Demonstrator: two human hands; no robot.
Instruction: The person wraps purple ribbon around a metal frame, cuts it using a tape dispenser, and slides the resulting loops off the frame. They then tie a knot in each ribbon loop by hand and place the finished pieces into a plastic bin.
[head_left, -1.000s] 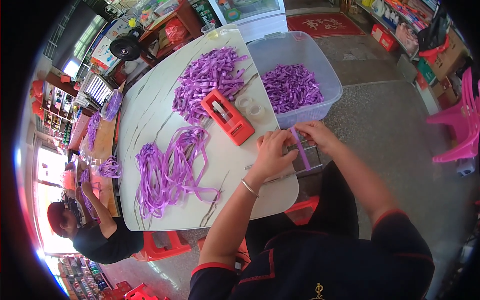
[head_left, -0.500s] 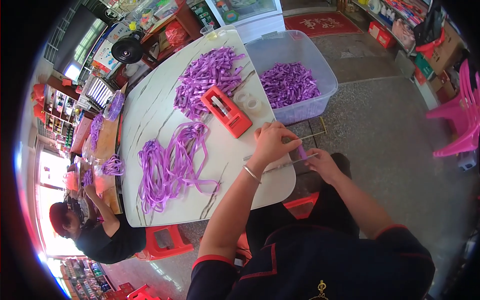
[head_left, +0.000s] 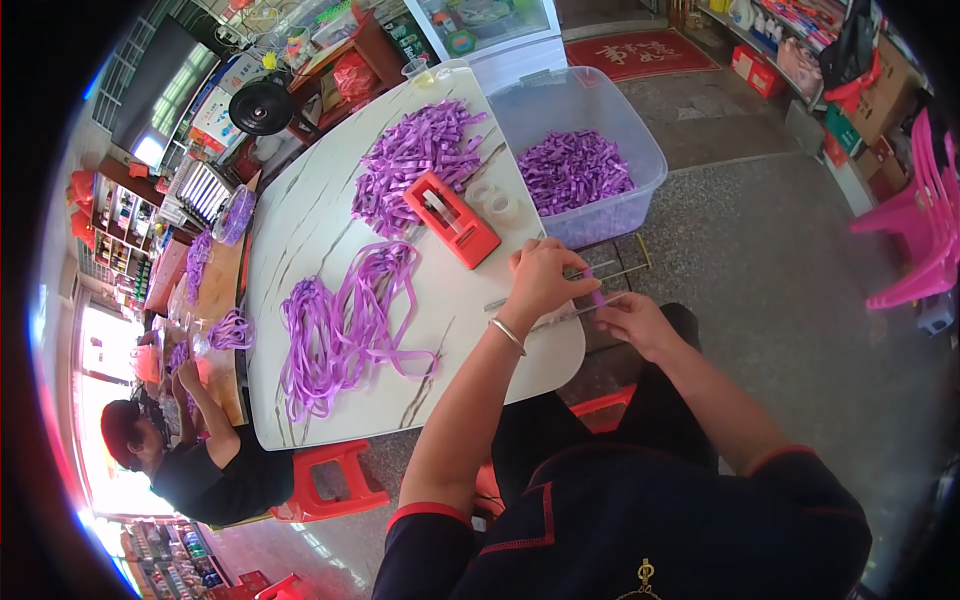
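Two thin metal rods (head_left: 563, 319) jut past the right edge of the marble-patterned table. A short purple ribbon (head_left: 596, 290) is wrapped across them. My left hand (head_left: 545, 285), with a silver bangle at the wrist, closes thumb and fingers on the ribbon from the left. From the right, the fingertips of my right hand (head_left: 634, 324) pinch at the ribbon's near end beside the rod; the exact grip is partly hidden. Long loops of purple ribbon (head_left: 350, 330) lie left of my hands. Farther off, a red tape dispenser (head_left: 452, 222) rests by a heap of short purple ribbon pieces (head_left: 415, 160).
Beyond the table's right edge stands a clear plastic bin (head_left: 640, 150) holding many purple ribbon pieces (head_left: 575, 172). Clear tape rolls (head_left: 495, 203) sit beside the dispenser. At the left, another person (head_left: 205, 455) works at a wooden table. A pink chair (head_left: 915, 235) stands far right.
My right hand has moved left along the rod, up to the ribbon. My left hand stays at the ribbon. The whole view has shifted slightly.
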